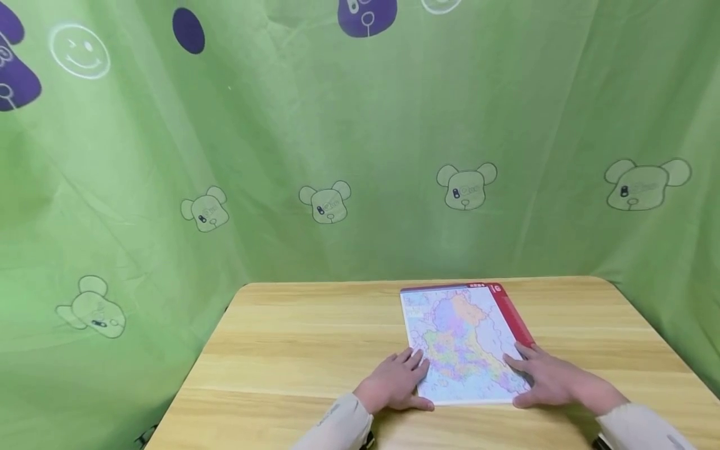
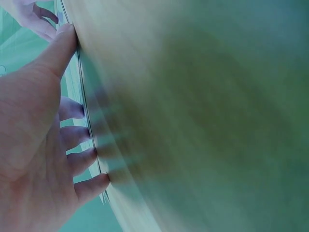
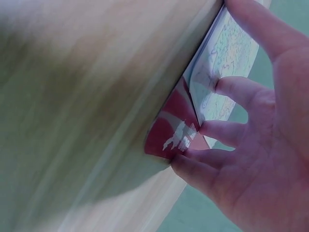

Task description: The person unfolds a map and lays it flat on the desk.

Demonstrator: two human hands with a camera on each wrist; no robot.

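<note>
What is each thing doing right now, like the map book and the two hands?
Flat map book with a red edge strip: closed, lying flat on the table, its right near corner slightly lifted.
Left hand: fingers straight, resting on the book's left near edge.
Right hand: fingers spread, touching the book's right near corner.
Light wooden table: level, bearing the book.
Green bear-print curtain: hanging behind the table.

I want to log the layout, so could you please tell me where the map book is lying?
In the head view the map book lies flat on the wooden table, right of centre, with the left hand and right hand at its near corners.
</note>
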